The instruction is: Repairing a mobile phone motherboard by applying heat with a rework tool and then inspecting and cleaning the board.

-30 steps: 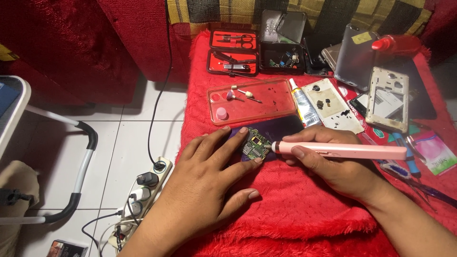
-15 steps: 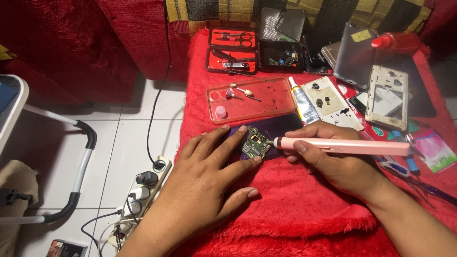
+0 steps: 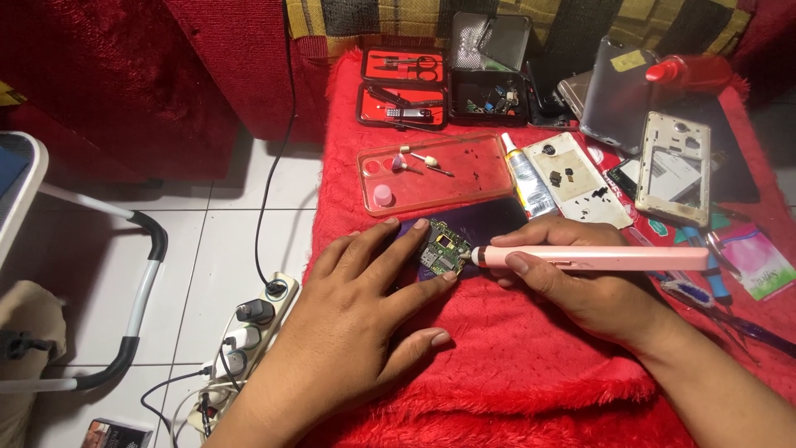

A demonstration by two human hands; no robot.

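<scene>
- Left hand (image 3: pixel 356 319) stays spread flat on the red cloth (image 3: pixel 531 373), fingertips pinning the circuit board (image 3: pixel 442 250)
- Right hand (image 3: pixel 580 286) still pinches the pink pen tool (image 3: pixel 593 259), tip unmoved at the board's edge

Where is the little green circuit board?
In the head view, the small green circuit board lies mid-frame on a dark purple mat, pinned by the left hand's fingertips, with the tip of the pink pen-shaped tool at its right edge.

White tiled floor (image 3: pixel 224 241) lies beside a low surface draped in shaggy red cloth (image 3: pixel 531 373), with a striped cushion (image 3: pixel 580 17) behind and a power strip (image 3: pixel 249 332) on the tiles
</scene>
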